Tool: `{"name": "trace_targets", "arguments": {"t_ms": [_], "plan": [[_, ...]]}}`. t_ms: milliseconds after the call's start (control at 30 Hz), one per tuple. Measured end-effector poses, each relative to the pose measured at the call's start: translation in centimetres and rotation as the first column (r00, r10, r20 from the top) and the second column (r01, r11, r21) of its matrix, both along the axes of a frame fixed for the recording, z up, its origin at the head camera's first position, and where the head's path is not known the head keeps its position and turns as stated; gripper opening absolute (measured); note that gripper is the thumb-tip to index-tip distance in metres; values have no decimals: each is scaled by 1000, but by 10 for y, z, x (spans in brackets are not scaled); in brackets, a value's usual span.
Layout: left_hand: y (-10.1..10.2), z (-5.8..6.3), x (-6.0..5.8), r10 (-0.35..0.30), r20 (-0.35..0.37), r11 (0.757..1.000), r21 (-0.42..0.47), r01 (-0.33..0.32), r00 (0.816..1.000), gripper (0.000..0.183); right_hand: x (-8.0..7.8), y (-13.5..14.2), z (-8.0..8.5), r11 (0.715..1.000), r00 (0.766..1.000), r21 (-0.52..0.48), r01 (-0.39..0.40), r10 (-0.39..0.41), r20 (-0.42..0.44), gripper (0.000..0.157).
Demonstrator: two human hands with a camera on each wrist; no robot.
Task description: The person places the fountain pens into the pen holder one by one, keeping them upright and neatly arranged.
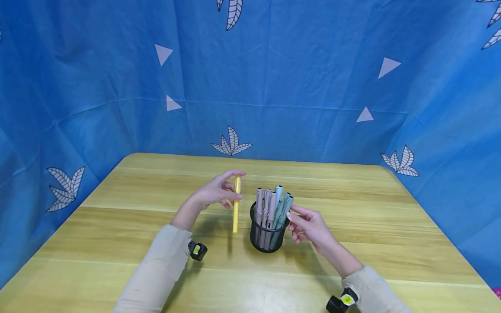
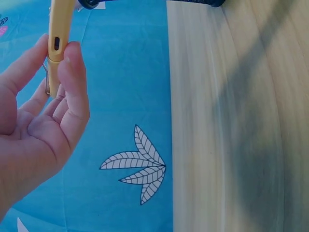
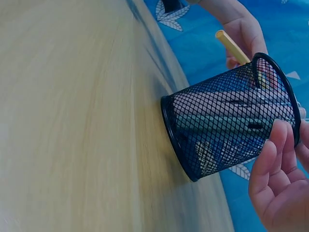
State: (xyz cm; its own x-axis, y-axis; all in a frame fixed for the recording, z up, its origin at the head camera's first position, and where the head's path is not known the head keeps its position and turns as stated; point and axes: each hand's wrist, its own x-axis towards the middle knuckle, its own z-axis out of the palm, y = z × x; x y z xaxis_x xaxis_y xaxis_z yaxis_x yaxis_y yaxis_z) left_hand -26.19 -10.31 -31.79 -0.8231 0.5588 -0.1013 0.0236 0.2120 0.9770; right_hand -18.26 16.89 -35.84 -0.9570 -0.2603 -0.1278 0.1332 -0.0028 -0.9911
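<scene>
Between thumb and fingers, my left hand [image 1: 219, 191] pinches a yellow pen [image 1: 236, 213], held upright just left of the pen holder. The pen's clip and a small dark window in its barrel [image 2: 57, 43] show in the left wrist view. A round black mesh pen holder [image 1: 268, 240] stands on the table, with several pens in it: mauve pens [image 1: 270, 208], green pens [image 1: 282, 213] and a light blue pen [image 1: 278, 193]. My right hand [image 1: 311, 226] grips the holder's right rim with thumb and fingertips, beside the green pens. In the right wrist view, its other fingers curl near the mesh wall [image 3: 217, 121].
The light wooden table [image 1: 117, 261] reaches back to a blue cloth [image 1: 293, 78] printed with leaves and triangles, which hangs behind it and along both sides. A small black camera sits on each wrist, on the left [image 1: 197, 251] and on the right [image 1: 341, 301].
</scene>
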Motion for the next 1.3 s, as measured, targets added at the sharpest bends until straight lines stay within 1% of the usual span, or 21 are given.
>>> {"name": "trace_targets", "arguments": {"t_ms": [67, 167, 267, 400, 500, 700, 867, 1067, 1300], "plan": [[1, 1, 0, -4, -13, 1000, 4, 4, 1000, 65, 0, 0, 1, 999, 1000, 41, 11, -10, -22, 52], [1, 3, 1, -9, -19, 1000, 9, 9, 1000, 66, 0, 0, 1, 997, 999, 71, 19, -17, -34, 51], [2, 5, 2, -21, -25, 999, 26, 22, 999, 68, 0, 0, 1, 997, 999, 76, 17, -14, -34, 51], [2, 8, 4, -52, -49, 996, 69, 55, 997, 72, 1, 1, 0, 997, 999, 75, 16, -13, -37, 51], [2, 10, 5, -55, -71, 994, 90, 61, 996, 74, 1, 1, -1, 997, 999, 73, 19, -16, -37, 51], [4, 13, 8, -11, -98, 993, 113, 22, 995, 74, 0, 0, -2, 998, 999, 56, 30, -28, -39, 50], [9, 17, 10, 19, -81, 986, 164, -5, 997, 77, 0, 0, -2, 998, 999, 57, 36, -34, -40, 50], [14, 22, 14, 54, -72, 978, 203, -39, 996, 77, 1, -1, -2, 998, 999, 49, 36, -34, -33, 51], [20, 30, 19, 84, -93, 974, 220, -62, 992, 76, 2, -1, -2, 999, 999, 35, 29, -28, -29, 51]]}}
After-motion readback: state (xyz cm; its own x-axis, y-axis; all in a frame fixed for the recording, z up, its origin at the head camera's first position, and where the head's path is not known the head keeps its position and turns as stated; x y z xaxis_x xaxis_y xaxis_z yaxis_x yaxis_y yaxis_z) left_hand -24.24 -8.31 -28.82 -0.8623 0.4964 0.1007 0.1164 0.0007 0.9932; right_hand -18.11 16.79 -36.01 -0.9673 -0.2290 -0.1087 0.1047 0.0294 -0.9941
